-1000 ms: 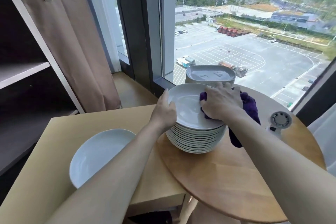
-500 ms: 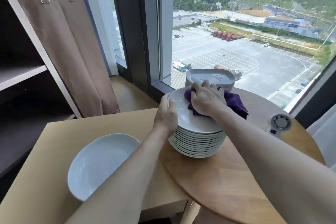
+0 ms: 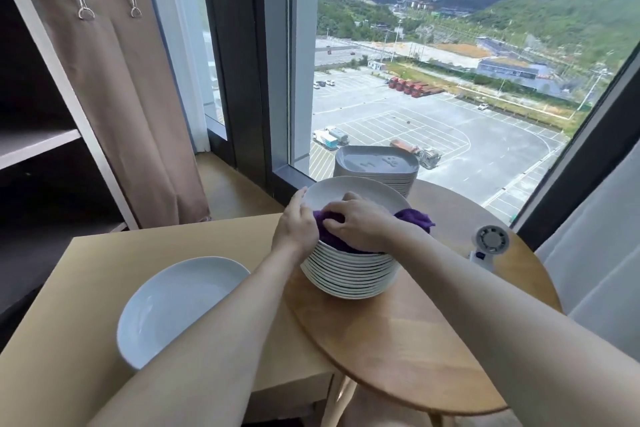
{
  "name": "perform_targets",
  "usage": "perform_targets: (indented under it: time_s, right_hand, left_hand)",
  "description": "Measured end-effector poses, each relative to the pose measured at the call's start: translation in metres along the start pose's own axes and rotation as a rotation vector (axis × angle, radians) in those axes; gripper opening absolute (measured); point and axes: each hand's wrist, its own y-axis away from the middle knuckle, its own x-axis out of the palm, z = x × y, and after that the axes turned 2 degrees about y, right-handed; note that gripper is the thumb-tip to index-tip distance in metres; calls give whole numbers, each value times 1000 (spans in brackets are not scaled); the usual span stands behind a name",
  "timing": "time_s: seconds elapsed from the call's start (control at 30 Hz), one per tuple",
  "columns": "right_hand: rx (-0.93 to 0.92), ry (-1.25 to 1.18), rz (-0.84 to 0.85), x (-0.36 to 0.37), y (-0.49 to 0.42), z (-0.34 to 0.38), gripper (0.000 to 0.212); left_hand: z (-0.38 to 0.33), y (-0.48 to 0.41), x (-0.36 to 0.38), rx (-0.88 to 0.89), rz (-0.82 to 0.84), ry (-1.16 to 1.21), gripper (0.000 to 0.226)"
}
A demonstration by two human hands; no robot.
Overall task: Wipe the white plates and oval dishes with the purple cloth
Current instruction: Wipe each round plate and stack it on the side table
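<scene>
On the round table (image 3: 398, 340), wipe in progress on the top plate (image 3: 346, 192) of the white plate stack (image 3: 349, 277).

- Left hand (image 3: 294, 229): fingers curled over the top plate's left rim, steadying it.
- Right hand (image 3: 356, 222): pressing the bunched purple cloth (image 3: 332, 239) onto the near-left of the plate, fingers curled into it. Cloth tail hangs over the right rim.
- Hands close together, nearly touching. Can't tell if the top plate is lifted off the stack or just sitting on it.

Progress, my read: early.
- 1 plate (image 3: 173, 305) sits alone on the square table (image 3: 69, 340) to the left, probably the done pile.
- About 12 rims countable in the stack, so most plates are left.
- Oval dishes (image 3: 377, 163) stacked behind, by the window (image 3: 415, 80). They look untouched, and the top one shows marks or droplets.

Edges and room:
- Plate stack sits near the round table's left edge, where that table overlaps the square one. Side pressure from wiping could shift it.
- Oval stack is just behind the plate stack and at the table's far edge, so little room to push forward.
- Small white fan (image 3: 491, 243) stands near the right edge, apart from the stack.
- Open wood in front of the stack and around the lone plate. The left transfer path looks free.
</scene>
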Motion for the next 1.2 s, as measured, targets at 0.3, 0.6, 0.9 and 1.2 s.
perform_targets:
  time_s: [0.3,0.6,0.9,1.2]
  right_hand:
    - [221,294,-112,-24,34,-27,22]
    - [299,443,-333,-14,-9,-43,38]
    - [243,250,-384,1,-49,-38,29]
    - [50,-212,-323,11,-46,0,22]
  left_hand:
    - [3,-5,-2,-12,78,24,53]
    - [9,-15,-1,4,118,63,56]
    - [9,-13,1,-3,89,159,49]
    - [7,-10,-1,29,81,150,58]
